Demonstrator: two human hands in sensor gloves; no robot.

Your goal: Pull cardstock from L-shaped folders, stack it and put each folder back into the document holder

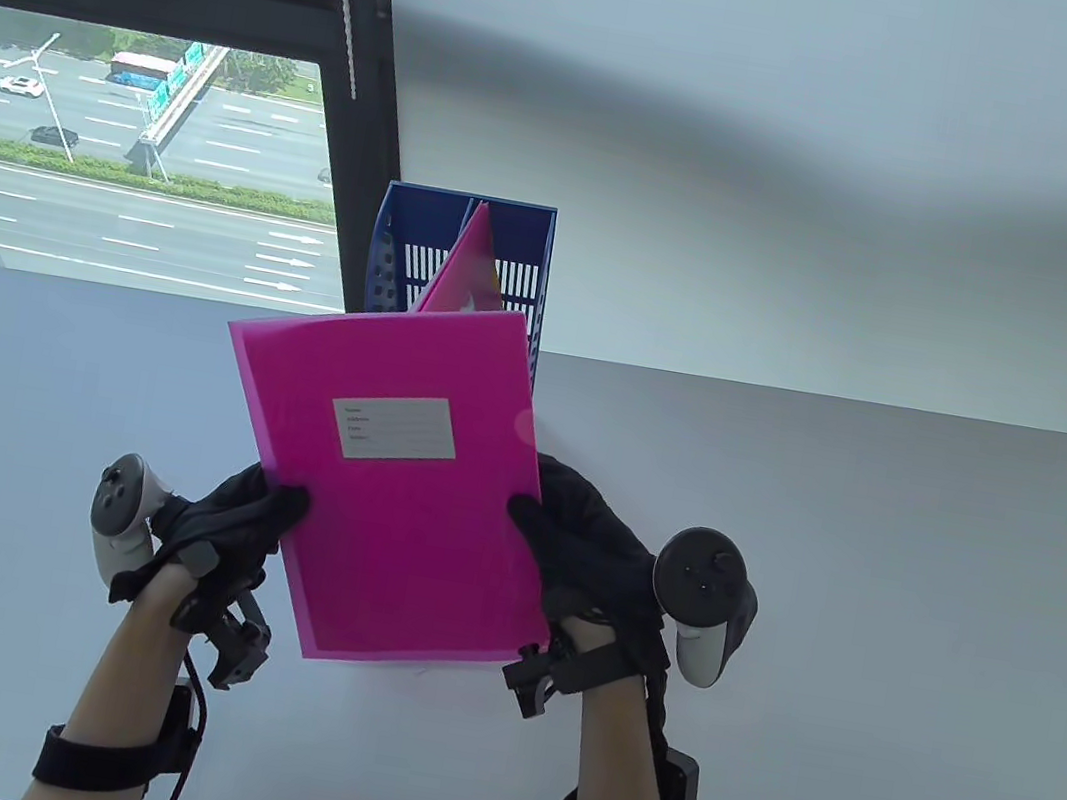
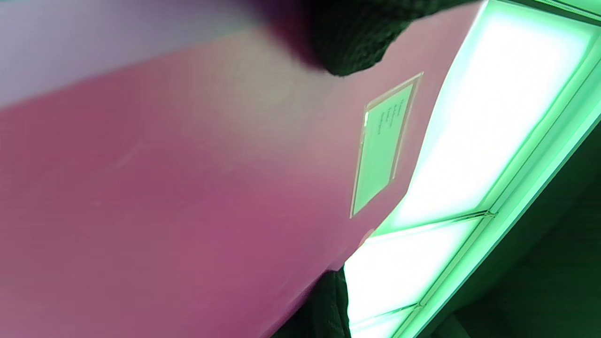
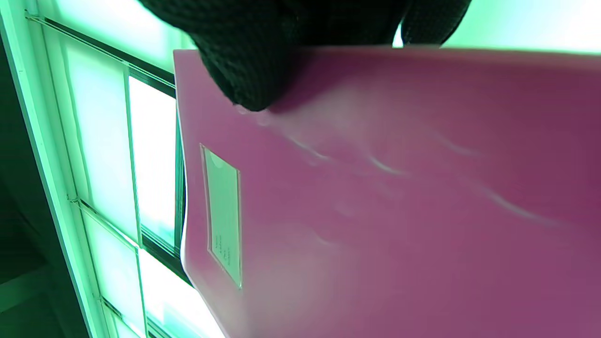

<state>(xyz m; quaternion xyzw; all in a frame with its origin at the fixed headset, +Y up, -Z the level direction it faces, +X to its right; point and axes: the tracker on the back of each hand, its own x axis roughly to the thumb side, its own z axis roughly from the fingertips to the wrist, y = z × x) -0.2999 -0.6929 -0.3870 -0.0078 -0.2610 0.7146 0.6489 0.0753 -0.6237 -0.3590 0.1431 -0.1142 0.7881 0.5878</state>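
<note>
Folder in hand: you hold one pink folder (image 1: 398,490) tilted up between both hands, presumably to get at its cardstock.
Left hand (image 1: 220,523): thumb pinches folder's left edge.
Right hand (image 1: 586,550): thumb clamps right edge.
Holder: one blue document holder (image 1: 460,257) beyond your hands, one more pink folder (image 1: 467,273) standing inside.
Cardstock: none visible loose.

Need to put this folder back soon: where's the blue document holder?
In the table view, the blue document holder stands at the table's far edge, left of centre, behind the pink folder held up by both hands.
</note>
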